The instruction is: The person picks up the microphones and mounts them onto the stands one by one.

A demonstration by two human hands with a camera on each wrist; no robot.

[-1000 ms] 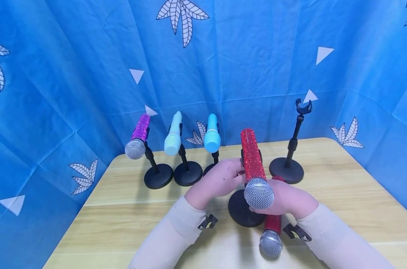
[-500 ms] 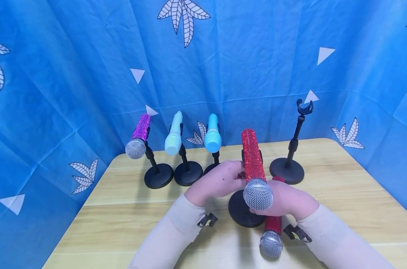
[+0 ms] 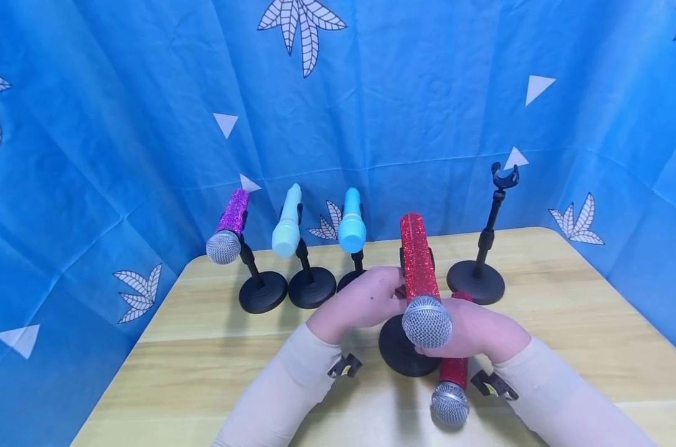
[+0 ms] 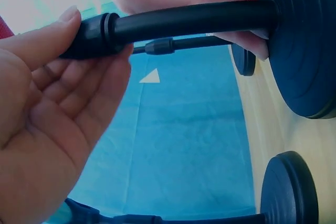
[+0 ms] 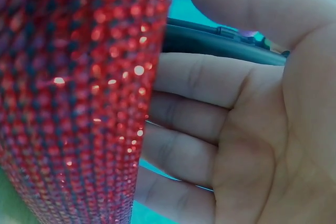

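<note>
A red glittery microphone (image 3: 420,261) sits in the clip of a black microphone stand (image 4: 194,22), its silver grille toward me. My left hand (image 3: 365,299) pinches the collar of that stand's pole between thumb and fingers. Lower on the pole, near the round base, is my right hand (image 3: 474,329), thumb and fingers on either side of it. Another red microphone (image 3: 455,372) lies on the table under my right wrist, grille toward me. It fills the left part of the right wrist view and hides my right fingertips there.
At the back left stand a purple glittery microphone (image 3: 234,214), a pale mint microphone (image 3: 287,230) and a blue microphone (image 3: 352,226), each on a black stand. A stand with a bare clip (image 3: 485,242) is at the back right. Blue curtain (image 3: 427,112) surrounds the wooden table (image 3: 203,366).
Both hands keep their places on the stand. The red microphone in the clip shifts only very slightly, and the view itself moves a little.
</note>
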